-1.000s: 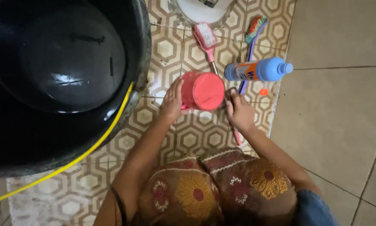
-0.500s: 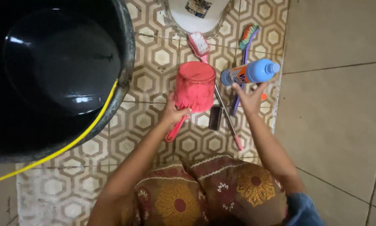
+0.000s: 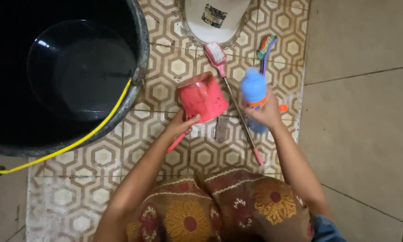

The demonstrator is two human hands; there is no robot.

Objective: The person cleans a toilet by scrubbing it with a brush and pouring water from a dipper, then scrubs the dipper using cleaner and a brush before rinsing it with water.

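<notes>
My left hand point(image 3: 181, 127) grips the handle of a red plastic scoop point(image 3: 202, 97), held tilted over the patterned tile floor. To its right, my right hand point(image 3: 266, 111) is closed around a blue plastic bottle point(image 3: 254, 92) with an orange label, held upright off the floor. An orange cap point(image 3: 283, 108) lies on the tiles just right of that hand. Between the two hands a long-handled pink brush point(image 3: 217, 54) lies on the floor, its thin handle running down toward my knees.
A large black tub point(image 3: 62, 71) of dark water fills the upper left, with a yellow hose point(image 3: 71, 145) over its rim. A white squat toilet point(image 3: 217, 18) sits at top centre. A multicoloured brush point(image 3: 267, 47) lies at upper right. Plain beige tiles extend right.
My right hand has picked the blue bottle up from lying on the floor and stood it upright. The red scoop in my left hand has tilted and shifted slightly.
</notes>
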